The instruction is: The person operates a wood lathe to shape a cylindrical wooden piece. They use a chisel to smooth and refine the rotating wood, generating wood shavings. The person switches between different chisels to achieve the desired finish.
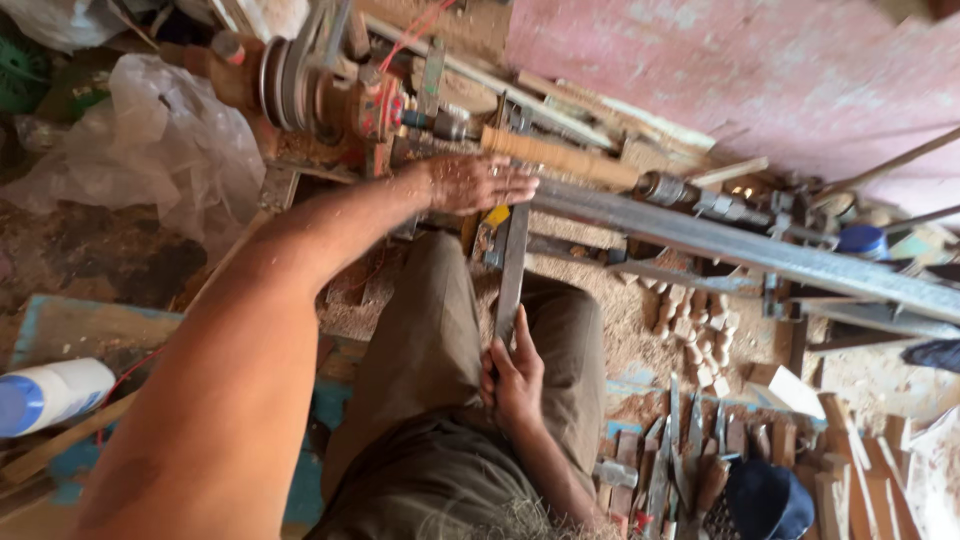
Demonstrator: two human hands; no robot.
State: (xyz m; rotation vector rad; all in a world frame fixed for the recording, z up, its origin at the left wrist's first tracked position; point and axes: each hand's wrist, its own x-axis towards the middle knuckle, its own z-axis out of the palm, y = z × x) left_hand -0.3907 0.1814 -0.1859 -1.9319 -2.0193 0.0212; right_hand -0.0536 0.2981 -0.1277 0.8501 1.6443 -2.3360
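A pale wooden cylinder (560,157) is mounted lengthwise on a lathe, between the drive end at the left and a metal centre (665,187) at the right. My left hand (480,182) lies over the front end of a long flat chisel (511,270), fingers stretched together just below the cylinder. My right hand (515,375) grips the chisel's rear end above my lap. The tool's tip is hidden under my left hand.
The lathe's pulley wheel (290,80) stands at upper left and its grey metal bed rail (750,250) runs to the right. Around them are a plastic bag (170,150), a white bottle (50,395), small turned pieces (695,330), several chisels (680,450), a blue cap (765,500) and a pink wall (750,70).
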